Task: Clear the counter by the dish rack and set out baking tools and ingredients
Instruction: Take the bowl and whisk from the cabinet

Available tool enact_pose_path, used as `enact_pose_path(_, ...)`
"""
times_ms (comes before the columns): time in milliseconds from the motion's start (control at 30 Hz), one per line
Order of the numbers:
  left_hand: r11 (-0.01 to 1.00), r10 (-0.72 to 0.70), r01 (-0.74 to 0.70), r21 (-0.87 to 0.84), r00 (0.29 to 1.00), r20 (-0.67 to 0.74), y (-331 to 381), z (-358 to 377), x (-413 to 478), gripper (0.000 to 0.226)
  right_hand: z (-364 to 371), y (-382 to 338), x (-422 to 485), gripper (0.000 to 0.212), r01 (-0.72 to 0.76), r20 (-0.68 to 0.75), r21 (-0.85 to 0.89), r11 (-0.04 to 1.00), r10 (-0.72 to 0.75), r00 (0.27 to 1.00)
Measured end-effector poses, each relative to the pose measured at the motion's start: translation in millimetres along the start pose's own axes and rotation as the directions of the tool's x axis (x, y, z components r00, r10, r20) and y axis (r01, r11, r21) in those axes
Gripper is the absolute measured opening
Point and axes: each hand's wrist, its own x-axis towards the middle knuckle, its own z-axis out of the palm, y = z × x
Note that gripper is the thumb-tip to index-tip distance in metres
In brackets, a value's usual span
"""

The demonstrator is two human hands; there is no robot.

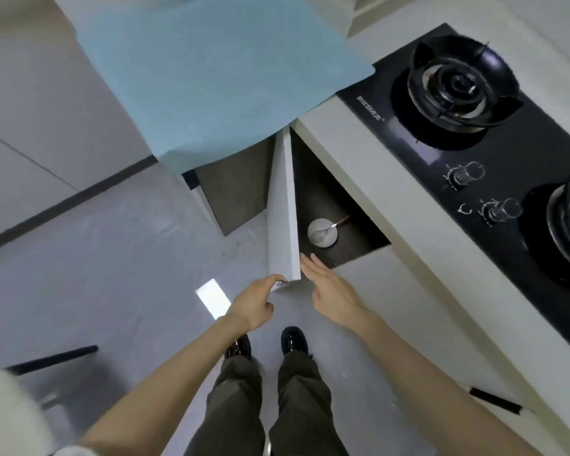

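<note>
With my left hand (255, 306) gripping the corner of the cupboard door (282, 218) and my right hand (333, 292) open beside it, I should hold the door wide, then lift the bowl (326, 243) and whisk (328, 228) from inside.

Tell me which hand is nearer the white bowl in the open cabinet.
Right. The right hand, open, reaches toward the cabinet opening just short of the white bowl; the left hand grips the cabinet door at its free edge, the door between them.
</note>
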Motion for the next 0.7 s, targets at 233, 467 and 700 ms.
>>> enact_pose_path(233, 0.988, -0.151, 0.143, -0.052, 0.969, -0.194, -71, -61, -37, 0.053, 17, -76, 52, 0.077, 0.129, 0.12, 0.008, 0.992, -0.129, 0.984)
enact_pose_path(467, 0.937, -0.322, 0.223, -0.27, 0.849, -0.419, -122, -119, -24, 0.039, 18, -131, 123, 0.075, 0.231, 0.101, -0.147, 0.962, -0.218, 0.971)
enact_pose_path(700, 0.864, -0.415, 0.17, -0.473, 0.772, -0.481, -154, -159, 5, 0.042, 18, -146, 173, 0.074, 0.236, 0.1, -0.191, 0.953, -0.22, 0.97)
